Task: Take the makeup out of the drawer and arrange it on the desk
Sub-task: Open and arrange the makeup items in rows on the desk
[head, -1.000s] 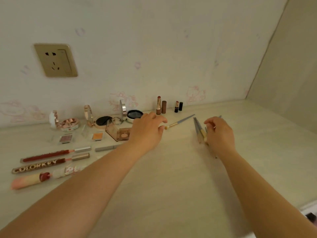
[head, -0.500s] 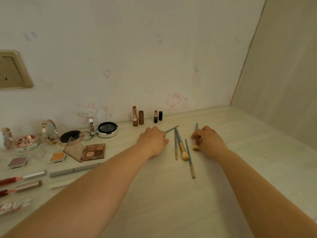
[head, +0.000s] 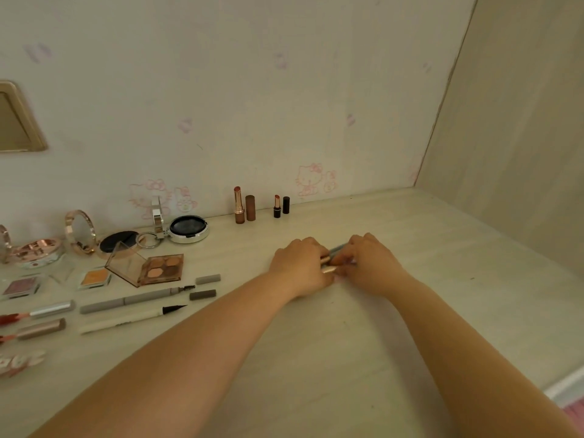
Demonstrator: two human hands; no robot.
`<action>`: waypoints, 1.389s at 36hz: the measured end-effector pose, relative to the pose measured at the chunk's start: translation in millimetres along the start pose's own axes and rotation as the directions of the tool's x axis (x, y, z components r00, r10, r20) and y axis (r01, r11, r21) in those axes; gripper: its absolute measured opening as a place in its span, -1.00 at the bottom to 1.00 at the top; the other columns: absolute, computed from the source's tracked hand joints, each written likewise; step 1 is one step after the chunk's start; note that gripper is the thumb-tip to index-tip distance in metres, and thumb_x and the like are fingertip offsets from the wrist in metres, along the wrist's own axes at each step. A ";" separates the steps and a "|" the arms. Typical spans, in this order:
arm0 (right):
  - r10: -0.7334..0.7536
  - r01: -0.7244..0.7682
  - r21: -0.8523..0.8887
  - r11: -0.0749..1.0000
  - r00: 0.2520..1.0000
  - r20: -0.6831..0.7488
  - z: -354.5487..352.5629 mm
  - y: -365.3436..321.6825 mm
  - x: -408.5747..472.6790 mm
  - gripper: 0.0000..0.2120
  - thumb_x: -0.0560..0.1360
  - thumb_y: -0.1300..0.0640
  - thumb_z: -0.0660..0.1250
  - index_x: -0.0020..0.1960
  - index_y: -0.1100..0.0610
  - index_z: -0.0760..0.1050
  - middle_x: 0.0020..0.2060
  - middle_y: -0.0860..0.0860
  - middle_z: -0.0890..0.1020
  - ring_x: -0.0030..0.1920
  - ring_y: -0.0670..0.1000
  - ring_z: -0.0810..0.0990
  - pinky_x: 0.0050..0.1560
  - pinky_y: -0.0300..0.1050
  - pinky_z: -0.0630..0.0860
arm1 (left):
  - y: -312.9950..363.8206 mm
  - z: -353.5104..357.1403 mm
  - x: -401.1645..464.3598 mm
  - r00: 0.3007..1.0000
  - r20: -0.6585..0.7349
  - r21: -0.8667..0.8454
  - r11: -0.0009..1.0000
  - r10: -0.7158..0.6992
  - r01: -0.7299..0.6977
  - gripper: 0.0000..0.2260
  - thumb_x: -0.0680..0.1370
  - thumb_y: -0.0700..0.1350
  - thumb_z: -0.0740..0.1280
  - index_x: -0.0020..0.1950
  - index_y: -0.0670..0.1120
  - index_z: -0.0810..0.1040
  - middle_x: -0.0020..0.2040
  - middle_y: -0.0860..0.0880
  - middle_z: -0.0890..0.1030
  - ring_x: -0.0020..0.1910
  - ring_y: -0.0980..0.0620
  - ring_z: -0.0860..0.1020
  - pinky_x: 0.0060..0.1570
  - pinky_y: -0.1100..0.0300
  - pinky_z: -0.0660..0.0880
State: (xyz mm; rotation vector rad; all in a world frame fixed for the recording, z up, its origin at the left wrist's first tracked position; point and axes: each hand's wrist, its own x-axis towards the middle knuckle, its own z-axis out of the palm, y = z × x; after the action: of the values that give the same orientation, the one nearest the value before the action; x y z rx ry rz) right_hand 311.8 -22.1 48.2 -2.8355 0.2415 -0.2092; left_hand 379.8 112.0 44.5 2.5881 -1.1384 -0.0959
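Tabletop carries everything. We have both hands down on it, nearly touching. Left hand and right hand have fingers curled round the brushes bunched between them: gold ferrules show at the left hand's fingertips, a blue handle pokes out past them toward the wall. Brush count: can't tell, mostly hidden.

Left of the left hand, well apart: open palette, lid up. Beyond that, open round compact with its mirror upright, and a black puff beside it. Further left, a rose-gold compact, also open.

Nearer us than the palette: brow pencil with spoolie end, white liner parallel below it, two grey caps off and lying near the tips. Two small shadow pans left of the palette. Lip glosses at the far-left edge, partly cut off.

Beyond the left hand, at the wall: two lipsticks standing upright, uncapped, each cap standing just beside it.
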 end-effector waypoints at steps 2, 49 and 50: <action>0.022 -0.030 0.128 0.991 0.998 0.061 -5.7 -3.0 -1.8 -0.84 0.42 0.05 0.41 0.00 -0.01 0.66 -0.30 -0.18 0.47 -0.10 -0.06 0.45 -0.20 -0.23 0.33 | -6.8 -4.6 -3.3 0.996 0.038 -0.039 0.996 0.082 -0.080 -0.66 0.49 0.14 0.31 0.22 0.05 0.52 0.21 0.00 0.48 0.16 -0.05 0.46 0.10 0.01 0.44; 0.366 -0.386 0.100 0.917 0.914 0.174 17.7 -83.2 -4.5 -0.56 0.45 -0.21 0.30 -0.37 0.11 0.33 -0.42 0.01 0.43 -0.34 0.03 0.44 -0.42 -0.16 0.28 | -28.3 3.9 -85.5 0.965 -0.115 0.047 0.969 -0.235 0.242 -0.54 0.65 0.00 -0.01 0.52 -0.10 0.05 0.53 -0.01 0.06 0.48 -0.03 0.10 0.43 0.01 0.07; 0.374 -0.394 0.106 0.913 0.912 0.169 18.2 -84.9 -3.1 -0.56 0.45 -0.20 0.29 -0.37 0.11 0.33 -0.42 0.01 0.44 -0.35 0.03 0.44 -0.42 -0.17 0.28 | -31.2 3.5 -82.1 0.963 -0.129 0.056 0.968 -0.235 0.244 -0.55 0.64 0.01 -0.01 0.51 -0.10 0.07 0.53 -0.02 0.08 0.47 -0.04 0.11 0.41 0.02 0.10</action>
State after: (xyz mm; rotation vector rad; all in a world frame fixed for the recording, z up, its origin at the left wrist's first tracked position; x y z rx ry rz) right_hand 324.0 63.6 55.6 -2.5827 0.7156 0.0639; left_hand 345.3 190.8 26.4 2.7425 -0.7968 0.0491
